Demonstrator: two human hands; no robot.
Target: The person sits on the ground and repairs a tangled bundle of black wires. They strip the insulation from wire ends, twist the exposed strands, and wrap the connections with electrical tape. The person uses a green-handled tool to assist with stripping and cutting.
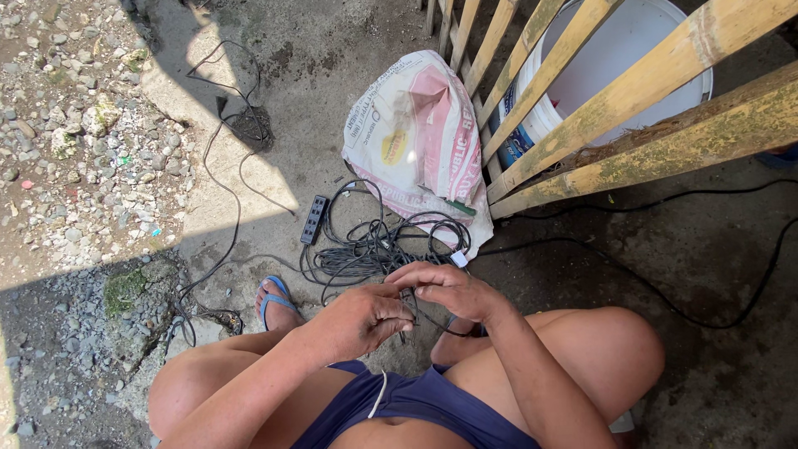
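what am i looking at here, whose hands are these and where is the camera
There is one picture, taken by a camera worn on a person's head, looking down. The person squats on bare concrete ground; the knees show at the bottom. The left hand and right hand meet in the middle and pinch a thin black cable between them. Just beyond lies a loose coil of black cable with a black power strip at its end. Behind it sits a printed sack, then a bamboo fence with a white bucket behind.

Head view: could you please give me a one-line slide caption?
Squatting person's left hand and right hand pinch a black cable above a tangled cord pile and power strip.
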